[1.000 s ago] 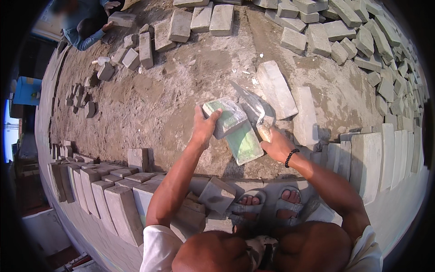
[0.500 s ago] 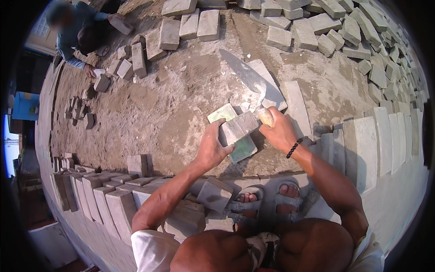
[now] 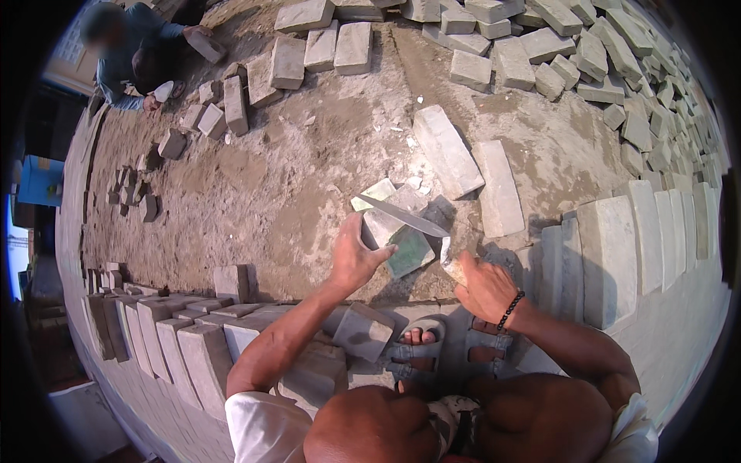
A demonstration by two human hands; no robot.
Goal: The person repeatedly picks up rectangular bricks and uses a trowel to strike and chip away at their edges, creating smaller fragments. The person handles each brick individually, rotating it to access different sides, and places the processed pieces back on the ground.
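My left hand (image 3: 355, 256) grips the near-left end of a grey paving block (image 3: 383, 227), thumb on one side and fingers on the other. The block lies across a green-faced flat block (image 3: 412, 255) on the sandy ground. My right hand (image 3: 489, 288) is closed round the handle of a pointed trowel (image 3: 409, 217). Its blade is turned on edge and crosses over the grey block; whether it touches is hard to tell. Pale chips lie just beyond the block. Two long pavers, one whitish (image 3: 448, 153) and one grey (image 3: 500, 189), lie to the right.
A row of upright pavers (image 3: 204, 363) runs along the near left, another (image 3: 610, 258) along the right. Loose blocks (image 3: 610, 58) are heaped at the far right. A co-worker (image 3: 131, 58) crouches at the far left, holding a block and a pale tool. My sandalled feet (image 3: 417, 347) are close by.
The trowel has swung down and nearer, from beyond the grey block to across it, its blade turning on edge. My right hand has come toward me. My left hand stays on the block.
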